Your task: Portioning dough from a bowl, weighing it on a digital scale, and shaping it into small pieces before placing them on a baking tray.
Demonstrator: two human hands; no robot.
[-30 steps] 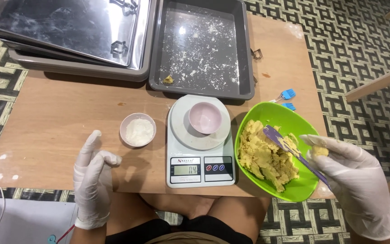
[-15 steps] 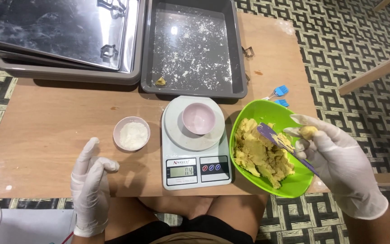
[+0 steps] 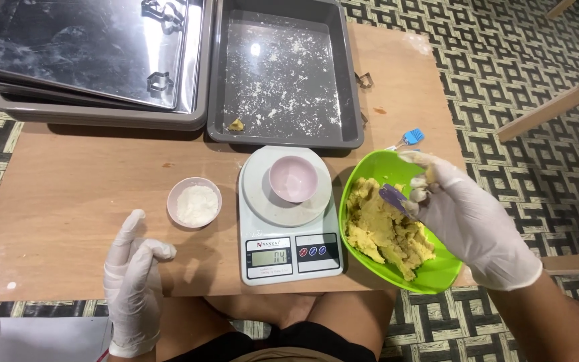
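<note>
I see my right hand [image 3: 467, 221], gloved in white, over the green bowl [image 3: 370, 171], pinching a small lump of yellow dough [image 3: 429, 177] in its fingertips while a purple spatula [image 3: 393, 196] lies under it on the dough mass [image 3: 387, 234]. My left hand [image 3: 132, 281] rests flat on the wooden table [image 3: 68, 194], fingers loose, just below a small bowl of white flour [image 3: 195, 202]. Between the two bowls sits a white kitchen scale [image 3: 289, 231] with a little pink cup [image 3: 293, 178] on its platter. A floury grey baking tin [image 3: 281, 72] and stacked steel trays [image 3: 88, 60] lie beyond.
</note>
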